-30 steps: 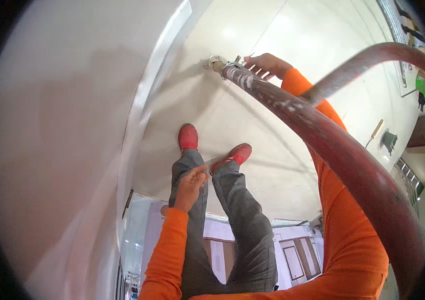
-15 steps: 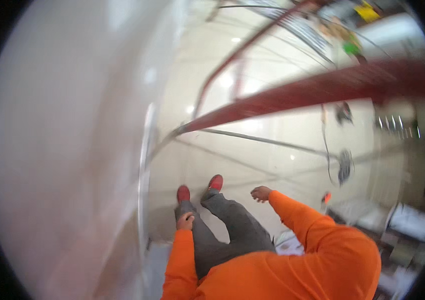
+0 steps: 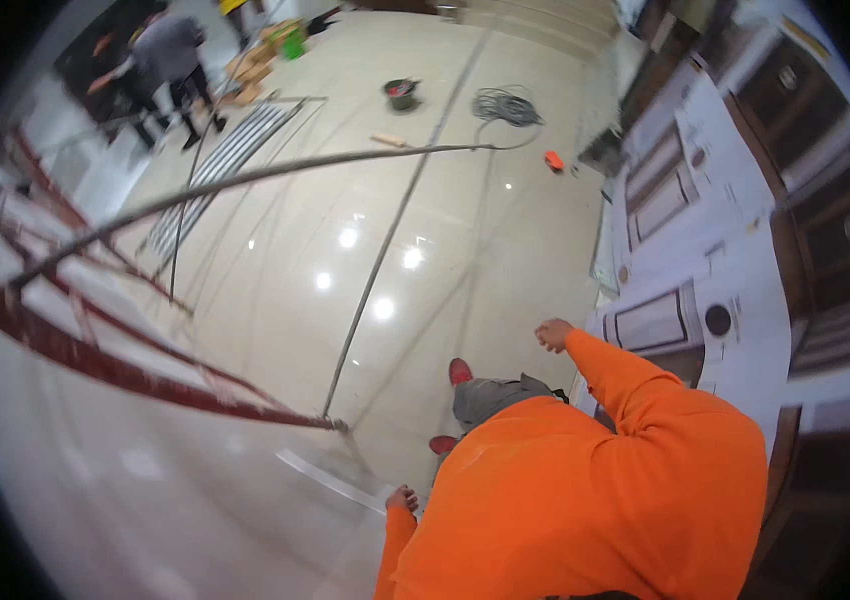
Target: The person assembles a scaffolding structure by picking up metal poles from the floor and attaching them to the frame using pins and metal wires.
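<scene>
My left hand (image 3: 402, 498) hangs low in an orange sleeve, fingers loosely bent and apart, nothing visible in it. Close to it lies a pale flat strip (image 3: 330, 480) on the glossy floor. Out in front of my body, my right hand (image 3: 552, 335) is loosely curled, its fingers a little apart, with nothing seen in it. To its right runs a panel printed with pictures of doors (image 3: 735, 240); the hand looks nearest to this, though I cannot tell the gap. My red shoes (image 3: 460, 372) show below on the floor.
A red scaffold frame (image 3: 145, 375) with thin grey braces (image 3: 275, 168) spans the left. Ahead lie a coiled cable (image 3: 507, 106), a dark bucket (image 3: 401, 94), an orange object (image 3: 553, 161) and long metal bars (image 3: 220, 175). People (image 3: 170, 60) stand at the far left.
My view has swung to the right. The scaffold, formerly ahead, is now on the left, and the printed panel fills the right side. Both hands still hang free.
</scene>
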